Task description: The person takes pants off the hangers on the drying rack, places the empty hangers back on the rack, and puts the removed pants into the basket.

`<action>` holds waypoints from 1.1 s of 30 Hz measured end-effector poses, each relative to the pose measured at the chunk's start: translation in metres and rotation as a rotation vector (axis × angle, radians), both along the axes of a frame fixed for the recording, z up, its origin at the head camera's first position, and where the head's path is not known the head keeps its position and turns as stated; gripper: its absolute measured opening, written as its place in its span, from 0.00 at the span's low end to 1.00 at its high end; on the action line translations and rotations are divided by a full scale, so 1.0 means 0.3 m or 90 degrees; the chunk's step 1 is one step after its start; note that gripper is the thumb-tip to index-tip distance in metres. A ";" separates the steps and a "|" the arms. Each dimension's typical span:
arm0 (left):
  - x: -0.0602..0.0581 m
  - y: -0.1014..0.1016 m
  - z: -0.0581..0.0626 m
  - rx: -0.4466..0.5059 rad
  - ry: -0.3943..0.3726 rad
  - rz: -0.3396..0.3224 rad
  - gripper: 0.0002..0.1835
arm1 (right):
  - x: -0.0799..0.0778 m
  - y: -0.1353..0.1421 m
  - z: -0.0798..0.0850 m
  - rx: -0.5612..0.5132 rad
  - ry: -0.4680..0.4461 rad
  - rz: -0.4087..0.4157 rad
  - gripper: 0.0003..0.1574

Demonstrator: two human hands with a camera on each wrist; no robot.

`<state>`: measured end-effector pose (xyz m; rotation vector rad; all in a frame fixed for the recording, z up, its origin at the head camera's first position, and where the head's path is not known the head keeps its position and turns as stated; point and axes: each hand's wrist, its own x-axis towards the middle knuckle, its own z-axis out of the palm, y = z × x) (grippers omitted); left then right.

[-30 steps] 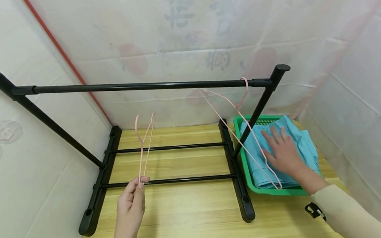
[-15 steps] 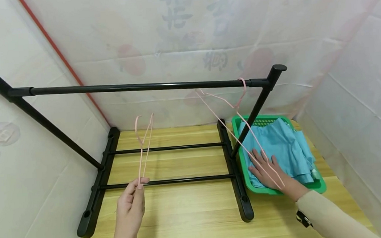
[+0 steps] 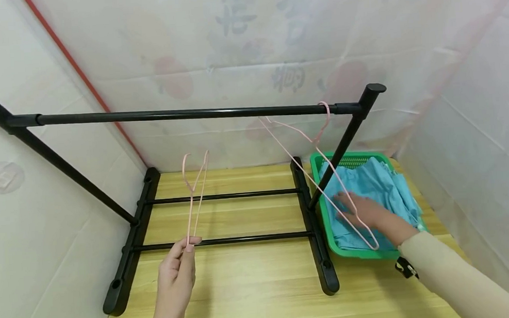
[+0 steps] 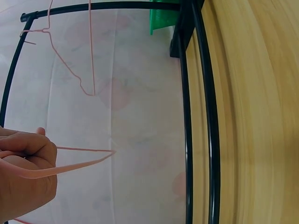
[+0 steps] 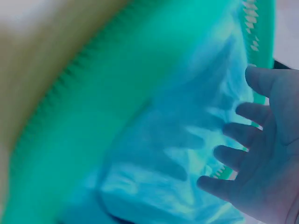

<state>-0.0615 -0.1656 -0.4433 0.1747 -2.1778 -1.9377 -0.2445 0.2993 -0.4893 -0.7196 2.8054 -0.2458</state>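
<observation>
My left hand (image 3: pixel 174 276) pinches the end of a pink clothes hanger (image 4: pixel 70 169), keeping it sideways in front of the black garment rack (image 3: pixel 190 114) with its hook to the back. A second pink hanger (image 3: pixel 318 138) hangs by its hook near the right end of the top rail. At the right, my right hand (image 3: pixel 364 211) is over light blue folded cloth (image 3: pixel 380 180) in a green plastic basket (image 3: pixel 354 254). In the right wrist view its fingers (image 5: pixel 231 157) are spread, apart from the cloth, and hold nothing. The hanging hanger crosses this hand in the head view.
The rack's feet (image 3: pixel 324 266) and two lower bars (image 3: pixel 250 238) lie along the wooden tabletop (image 3: pixel 262 285). Beside the basket rises the rack's slanted right post (image 3: pixel 343 148). White printed sheeting (image 3: pixel 230 43) closes in the back and both sides.
My right hand has moved from the middle of the cloth to its near left part, then lifted slightly back. The cloth's folds have shifted. My left hand keeps its pinch on the hanger, almost still.
</observation>
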 end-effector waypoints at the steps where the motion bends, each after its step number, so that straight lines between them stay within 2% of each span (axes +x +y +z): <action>1: 0.000 0.000 0.000 -0.001 0.000 0.001 0.15 | -0.015 -0.002 0.012 -0.010 0.009 -0.002 0.36; 5: -0.001 0.003 0.002 -0.001 -0.008 0.004 0.15 | -0.079 -0.011 0.003 -0.035 0.035 -0.015 0.38; 9: -0.002 0.008 0.003 0.003 -0.014 0.000 0.15 | -0.133 -0.025 -0.045 -0.049 0.048 0.028 0.37; 12: -0.003 0.011 0.002 0.003 -0.016 -0.001 0.14 | -0.166 -0.027 -0.086 -0.067 0.005 0.049 0.36; 17: -0.005 0.012 0.002 0.000 -0.016 -0.001 0.14 | -0.221 -0.008 -0.162 -0.083 -0.068 0.048 0.39; 20: -0.004 0.014 0.001 0.003 -0.018 -0.001 0.14 | -0.242 0.015 -0.215 -0.074 -0.043 0.085 0.43; 22: -0.003 0.016 0.001 0.004 -0.024 -0.003 0.14 | -0.241 0.021 -0.223 -0.069 -0.037 0.093 0.43; 24: -0.001 0.018 0.001 0.005 -0.030 -0.005 0.14 | -0.223 0.019 -0.198 -0.057 -0.033 0.077 0.43; 27: 0.002 0.020 0.000 0.004 -0.033 -0.010 0.15 | -0.175 0.012 -0.105 -0.024 -0.052 0.003 0.45; 29: 0.002 0.020 0.000 0.003 -0.028 -0.012 0.15 | -0.147 0.022 -0.048 0.020 -0.040 -0.034 0.47; 33: -0.001 0.019 0.001 0.002 -0.014 -0.014 0.15 | -0.109 0.083 0.012 0.102 0.002 -0.059 0.51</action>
